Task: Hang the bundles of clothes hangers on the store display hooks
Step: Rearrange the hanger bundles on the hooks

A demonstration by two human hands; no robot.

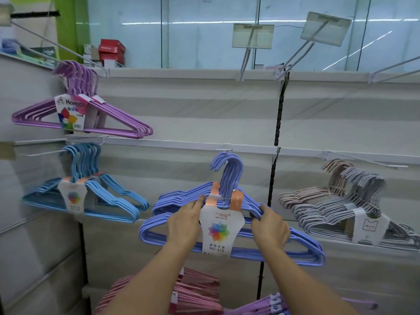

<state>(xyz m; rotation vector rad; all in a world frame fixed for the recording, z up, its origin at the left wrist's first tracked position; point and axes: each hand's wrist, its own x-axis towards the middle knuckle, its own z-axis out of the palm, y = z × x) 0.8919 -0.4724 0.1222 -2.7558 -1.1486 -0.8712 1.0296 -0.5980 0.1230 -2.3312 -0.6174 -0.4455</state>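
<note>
Two hands hold one bundle of periwinkle hangers (238, 242) at lower centre of the frame. Left hand (185, 220) lies on the bundle's left shoulder, fingers stretched up toward the neck, just beside the paper label (219, 230); whether the thumb wraps behind the bars I cannot tell. Right hand (270, 226) grips the right shoulder — fingers curled round the bars. The bundle's hook tops (227, 162) sit right at the white display hook (225, 151) on the middle rail; whether they already rest on it is unclear.

Purple hangers (91, 114) hang at upper left, light blue hangers (91, 196) below them at left. Beige and grey hangers (341, 201) hang at right — bundles overlapping. Pink hangers (195, 292) lie at bottom centre, partly behind the forearms. Two bare hooks carrying price tag holders (252, 36) stick out at upper right. Red boxes (111, 51) sit on the top shelf at upper left of centre.
</note>
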